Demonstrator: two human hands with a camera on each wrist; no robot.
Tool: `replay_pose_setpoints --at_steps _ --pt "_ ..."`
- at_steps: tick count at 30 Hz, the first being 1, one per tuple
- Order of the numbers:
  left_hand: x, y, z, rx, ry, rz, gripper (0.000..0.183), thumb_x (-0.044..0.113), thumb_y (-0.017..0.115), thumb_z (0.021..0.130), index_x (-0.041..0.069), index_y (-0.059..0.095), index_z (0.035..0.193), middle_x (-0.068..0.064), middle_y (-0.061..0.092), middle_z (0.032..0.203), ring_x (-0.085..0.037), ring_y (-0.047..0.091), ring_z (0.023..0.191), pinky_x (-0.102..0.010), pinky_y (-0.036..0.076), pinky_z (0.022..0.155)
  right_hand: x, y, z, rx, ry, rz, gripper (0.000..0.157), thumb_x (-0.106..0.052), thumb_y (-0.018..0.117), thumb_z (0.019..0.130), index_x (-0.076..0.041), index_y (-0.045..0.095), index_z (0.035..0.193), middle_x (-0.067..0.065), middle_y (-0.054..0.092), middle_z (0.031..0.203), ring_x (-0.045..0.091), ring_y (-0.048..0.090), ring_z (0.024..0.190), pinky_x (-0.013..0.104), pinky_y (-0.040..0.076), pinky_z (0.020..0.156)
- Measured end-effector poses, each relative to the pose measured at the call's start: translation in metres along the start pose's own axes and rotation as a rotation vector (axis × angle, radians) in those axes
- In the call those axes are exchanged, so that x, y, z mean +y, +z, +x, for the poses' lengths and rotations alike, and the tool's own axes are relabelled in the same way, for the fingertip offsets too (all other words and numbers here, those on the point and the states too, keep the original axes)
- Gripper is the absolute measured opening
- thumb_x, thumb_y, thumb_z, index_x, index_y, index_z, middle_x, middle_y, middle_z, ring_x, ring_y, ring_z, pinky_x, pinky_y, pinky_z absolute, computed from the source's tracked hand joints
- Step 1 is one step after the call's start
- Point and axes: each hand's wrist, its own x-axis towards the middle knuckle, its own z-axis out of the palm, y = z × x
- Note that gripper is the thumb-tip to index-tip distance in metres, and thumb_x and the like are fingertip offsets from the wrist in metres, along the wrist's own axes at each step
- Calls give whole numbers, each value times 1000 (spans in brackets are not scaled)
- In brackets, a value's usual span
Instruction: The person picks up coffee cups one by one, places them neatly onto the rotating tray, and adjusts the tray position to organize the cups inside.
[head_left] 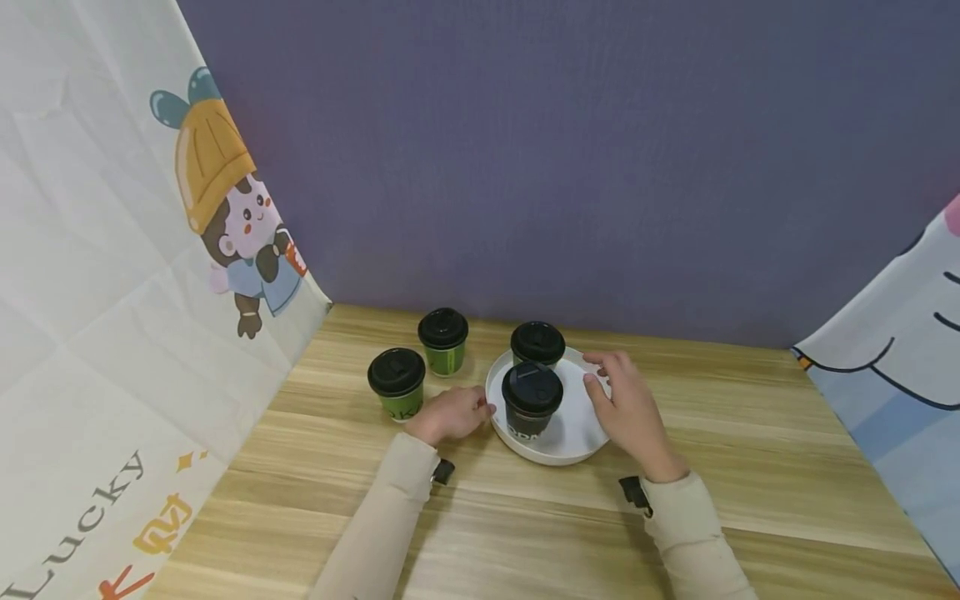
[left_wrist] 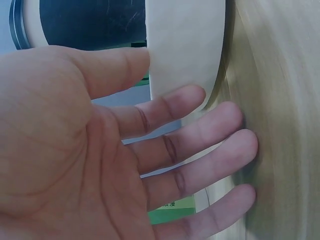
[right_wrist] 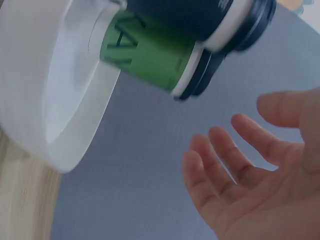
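Note:
A round white plate [head_left: 576, 421] with a raised rim lies on the wooden table. Two lidded paper cups stand on it: a black cup [head_left: 527, 417] in front and a green cup [right_wrist: 145, 50] behind, partly hidden in the head view. My left hand [head_left: 453, 414] is at the plate's left rim. In the left wrist view its thumb and index fingertip meet the plate wall [left_wrist: 187, 45], the other fingers loosely extended. My right hand [head_left: 626, 408] hovers by the right rim with fingers spread and relaxed, holding nothing; the right wrist view shows a gap between it and the cups.
Left of the plate stand two more green cups with black lids, one farther back [head_left: 446, 358] and one nearer [head_left: 401, 400], close beside my left hand. A blue-purple wall [head_left: 570, 167] rises behind the table [head_left: 510, 533]. Printed white cloths hang on both sides.

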Motion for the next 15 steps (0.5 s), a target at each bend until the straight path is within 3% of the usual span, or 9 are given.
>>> replay_pose_setpoints --at_steps 6,15 --pt "-1 2 2 41 -1 4 25 35 49 108 17 62 97 -1 59 82 -19 56 75 -36 45 70 25 -13 1 -102 103 7 31 -18 54 106 0 60 131 18 62 122 33 63 106 50 51 88" --pt "-2 7 6 107 -30 14 28 33 46 109 18 60 90 -1 55 74 -18 54 67 -34 43 63 73 -27 -2 -219 198 -2 22 -18 54 105 0 65 111 9 67 89 18 57 78 33 46 71"
